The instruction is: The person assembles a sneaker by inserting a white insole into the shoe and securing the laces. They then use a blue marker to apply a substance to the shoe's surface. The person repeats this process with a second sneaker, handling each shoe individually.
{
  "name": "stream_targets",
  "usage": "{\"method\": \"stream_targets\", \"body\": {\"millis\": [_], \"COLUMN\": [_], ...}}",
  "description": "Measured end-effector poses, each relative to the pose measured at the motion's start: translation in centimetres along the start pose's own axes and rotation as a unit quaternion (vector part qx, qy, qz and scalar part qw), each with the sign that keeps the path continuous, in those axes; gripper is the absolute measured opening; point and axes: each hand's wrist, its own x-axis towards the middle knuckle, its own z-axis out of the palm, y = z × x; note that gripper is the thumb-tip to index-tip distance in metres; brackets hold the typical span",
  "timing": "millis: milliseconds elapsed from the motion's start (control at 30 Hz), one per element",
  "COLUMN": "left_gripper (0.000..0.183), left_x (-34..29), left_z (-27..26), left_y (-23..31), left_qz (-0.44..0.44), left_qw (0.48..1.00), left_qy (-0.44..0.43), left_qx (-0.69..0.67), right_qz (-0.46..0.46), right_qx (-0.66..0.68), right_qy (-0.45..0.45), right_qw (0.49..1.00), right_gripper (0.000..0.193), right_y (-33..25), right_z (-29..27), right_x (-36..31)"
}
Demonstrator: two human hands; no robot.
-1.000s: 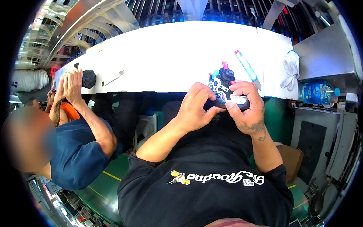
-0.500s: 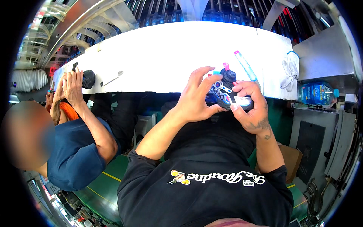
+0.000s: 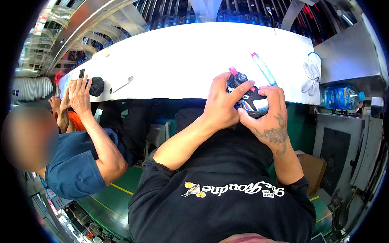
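Between my hands, over the front edge of the white table (image 3: 182, 60), is a small black shoe (image 3: 252, 103) with white, blue and red patches, a round black dial and a pink loop at its far end. My left hand (image 3: 222, 106) grips its left side, the thumb stretched across the top near the dial. From the right, my right hand (image 3: 272, 115) is wrapped round the near end, thumb on the near side. My fingers hide much of the shoe's sides. Just beyond it lies a pale blue see-through marker (image 3: 263, 69) with a pink end.
White gloves (image 3: 312, 75) lie at the table's right end, near a large blue-labelled bottle (image 3: 342, 98). To my left a co-worker's hands (image 3: 79, 95) are beside a black rounded item (image 3: 96, 86). A thin metal tool (image 3: 121, 85) lies between us.
The shoe has turned and tilted in my hands. My left hand has shifted right, its thumb moving from the near side to the top. My right fingers have moved nearer the shoe's right side.
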Motion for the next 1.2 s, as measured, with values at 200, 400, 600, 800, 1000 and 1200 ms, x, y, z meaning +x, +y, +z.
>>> {"method": "stream_targets", "body": {"millis": [200,400,600,800,1000,1200], "left_gripper": [0.077,0.077,0.071,0.051,0.044,0.049], "left_x": [-0.2,-0.3,-1.4,-1.9,-1.3,-0.8], "left_z": [-0.4,-2.8,-6.1,-7.0,-5.7,-5.4], "left_y": [-0.7,-0.9,0.3,-1.1,-0.8,0.5], "left_qz": [-0.004,-0.004,0.049,0.023,0.075,0.105], "left_qw": [1.0,0.997,0.999,0.988,0.973,0.983], "left_qy": [-0.013,-0.04,0.002,0.041,0.068,0.034], "left_qx": [-0.026,-0.066,-0.006,-0.148,-0.209,-0.149], "right_qz": [-0.036,-0.077,-0.098,-0.064,-0.043,-0.02], "right_qx": [0.034,0.134,0.214,0.194,0.196,0.259], "right_qy": [-0.027,-0.078,-0.087,-0.042,0.027,0.0], "right_qw": [0.998,0.985,0.968,0.978,0.979,0.966], "right_gripper": [0.053,0.05,0.077,0.083,0.054,0.043], "right_y": [0.7,0.8,0.5,0.5,1.0,1.0], "right_z": [-0.7,-2.0,1.6,5.2,7.0,6.3], "right_x": [0.9,1.2,-0.1,-1.9,-3.0,-3.4]}}
